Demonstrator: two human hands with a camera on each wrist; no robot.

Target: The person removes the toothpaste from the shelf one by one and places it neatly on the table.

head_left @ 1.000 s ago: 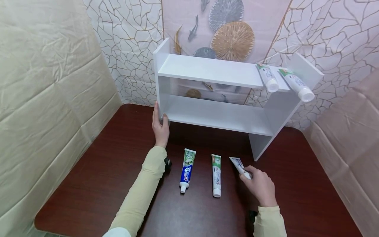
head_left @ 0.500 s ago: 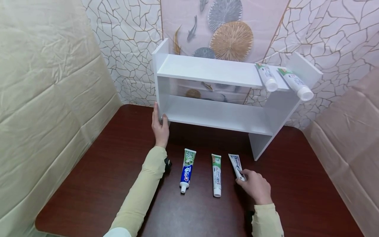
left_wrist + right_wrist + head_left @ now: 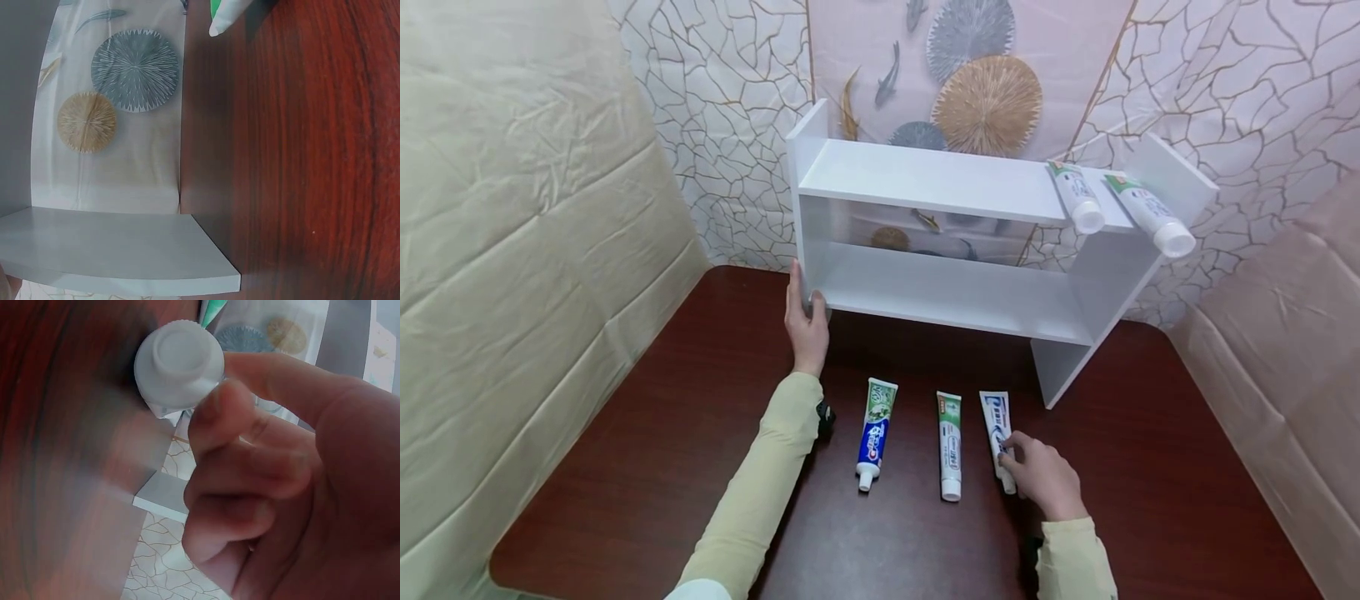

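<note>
My left hand (image 3: 807, 333) grips the left side panel of a white two-tier shelf (image 3: 925, 175), fingers along the outer face and thumb at the front. At the right, my right hand (image 3: 1047, 477) pinches a white-and-blue toothpaste tube (image 3: 995, 412) near its capped end, the tube lying along the dark table. Its white cap (image 3: 180, 362) faces the right wrist camera, with the thumb tip hidden behind it and the other fingers curled. To its left lie a green-and-white toothpaste tube (image 3: 950, 442) and a blue-and-green toothpaste tube (image 3: 874, 433), caps toward me.
Two green-and-white tubes (image 3: 1077, 196) lie on the upper tier's right end, caps overhanging its front edge. The lower tier (image 3: 955, 287) sits above the dark red table (image 3: 625, 467). Patterned cloth (image 3: 722, 108) hangs behind; pale cloth walls flank the table.
The white-and-blue tube has turned from slanted to nearly parallel with the other tubes, and its cap now shows. My right hand shifted slightly left. My left hand has stayed on the shelf.
</note>
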